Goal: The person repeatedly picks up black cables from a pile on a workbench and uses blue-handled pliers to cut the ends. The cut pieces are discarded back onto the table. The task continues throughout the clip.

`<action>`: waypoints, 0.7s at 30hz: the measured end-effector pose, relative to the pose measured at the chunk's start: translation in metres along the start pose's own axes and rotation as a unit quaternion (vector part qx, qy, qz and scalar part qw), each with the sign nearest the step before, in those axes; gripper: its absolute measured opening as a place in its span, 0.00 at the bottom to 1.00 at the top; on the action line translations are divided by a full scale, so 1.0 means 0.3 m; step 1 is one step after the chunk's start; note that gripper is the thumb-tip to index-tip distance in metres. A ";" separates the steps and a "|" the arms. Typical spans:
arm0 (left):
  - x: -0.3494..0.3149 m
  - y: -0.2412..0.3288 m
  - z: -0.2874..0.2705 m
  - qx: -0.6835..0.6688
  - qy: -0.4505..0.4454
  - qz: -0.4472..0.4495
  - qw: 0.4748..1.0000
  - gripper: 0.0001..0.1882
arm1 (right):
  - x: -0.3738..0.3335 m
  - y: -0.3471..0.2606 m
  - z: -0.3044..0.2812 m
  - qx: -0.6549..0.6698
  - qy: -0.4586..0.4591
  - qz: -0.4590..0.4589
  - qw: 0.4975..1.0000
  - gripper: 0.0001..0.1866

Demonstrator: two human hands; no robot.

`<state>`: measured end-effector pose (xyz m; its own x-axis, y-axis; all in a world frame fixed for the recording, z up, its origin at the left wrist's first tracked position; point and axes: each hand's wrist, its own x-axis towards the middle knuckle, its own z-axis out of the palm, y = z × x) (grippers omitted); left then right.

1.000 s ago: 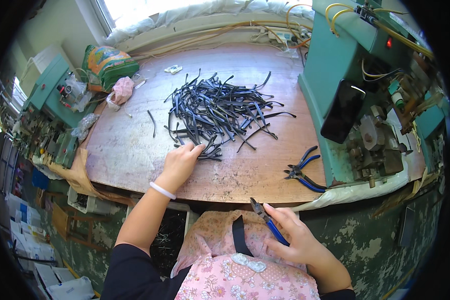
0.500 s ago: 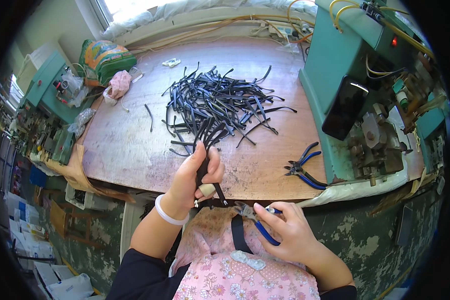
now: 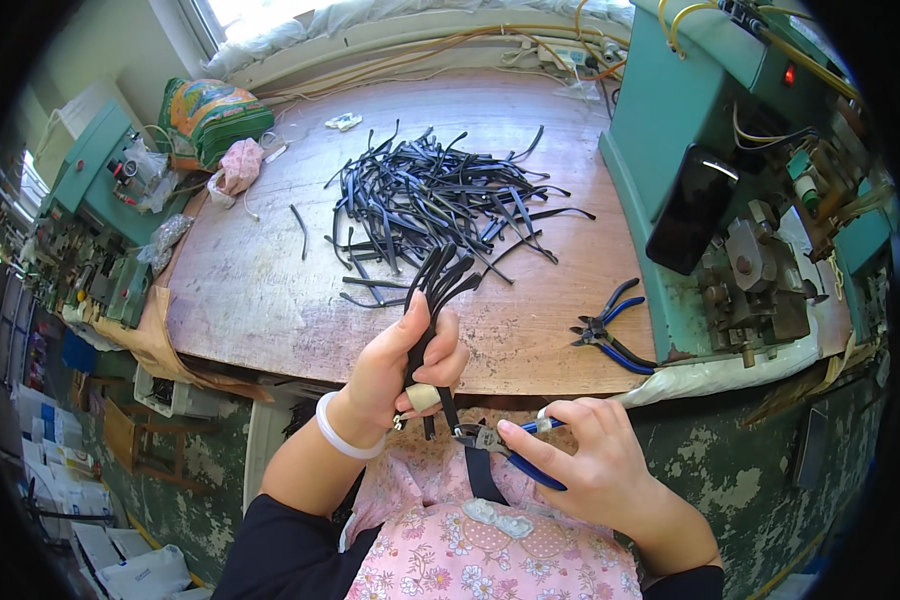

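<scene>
My left hand (image 3: 405, 365) is closed around a bunch of black eyeglass temples (image 3: 445, 278), their curved tips fanning out above the fingers. A pale wrap covers one of its fingers. Below the fist, one temple's end sticks out to the right, at the jaws of blue-handled diagonal cutters (image 3: 538, 470). Those cutters are gripped in my right hand (image 3: 600, 455), their handles partly spread. Whether the jaws touch the temple end, I cannot tell. Beyond my left hand, a loose pile of black temples (image 3: 425, 190) lies on the wooden table (image 3: 260, 290).
A second pair of blue-handled cutters (image 3: 610, 330) lies at the table's right. Beside it stands a green machine (image 3: 640, 140) with a black phone (image 3: 692, 210) against it. Another green machine (image 3: 98, 180), a colourful bag (image 3: 210, 120) and a pink cloth (image 3: 238, 168) are on the left.
My left hand has shifted slightly right and down with the temples, whose tips now fan to the right. The cutters' jaws have come up to one temple's lower end.
</scene>
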<state>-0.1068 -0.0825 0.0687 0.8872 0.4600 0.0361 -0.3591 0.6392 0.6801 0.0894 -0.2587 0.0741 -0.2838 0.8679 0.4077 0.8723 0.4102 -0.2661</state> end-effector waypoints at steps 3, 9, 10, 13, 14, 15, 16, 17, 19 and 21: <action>-0.042 -0.043 0.026 0.101 0.082 0.143 0.981 0.29 | -0.014 -0.007 -0.005 0.040 -0.032 0.071 0.996 0.34; -0.096 -0.169 0.101 0.214 0.124 0.435 0.866 0.28 | 0.007 -0.021 -0.003 0.082 0.017 0.077 0.994 0.33; -0.099 -0.186 0.105 0.231 0.131 0.460 0.847 0.29 | 0.013 -0.033 -0.007 0.088 0.017 0.084 0.992 0.33; -0.090 -0.222 0.104 0.236 0.137 0.514 0.813 0.29 | 0.016 -0.051 -0.001 0.096 0.020 0.099 0.990 0.33; -0.087 -0.229 0.102 0.235 0.137 0.525 0.807 0.29 | 0.010 -0.047 0.015 0.095 0.026 0.099 0.990 0.33; -0.086 -0.231 0.102 0.232 0.136 0.536 0.800 0.29 | 0.006 -0.045 0.023 0.094 0.032 0.098 0.990 0.33; -0.085 -0.223 0.115 0.232 0.144 0.529 0.804 0.29 | 0.005 -0.044 0.017 0.080 0.024 0.092 0.992 0.33; -0.090 -0.205 0.121 0.198 0.148 0.479 0.842 0.28 | 0.002 -0.040 0.012 0.066 0.017 0.084 0.994 0.33; -0.106 -0.151 0.115 0.125 0.154 0.373 0.906 0.28 | -0.006 -0.024 0.009 0.066 0.006 0.080 0.995 0.33; -0.096 -0.123 0.106 0.094 0.181 0.313 0.928 0.27 | -0.010 -0.012 0.011 0.093 -0.002 0.084 0.992 0.33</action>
<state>-0.1100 -0.1390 0.0657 0.3544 0.9033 0.2416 -0.6839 0.0743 0.7258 0.0858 -0.2620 0.0710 -0.1427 0.9290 0.3415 0.8191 0.3045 -0.4861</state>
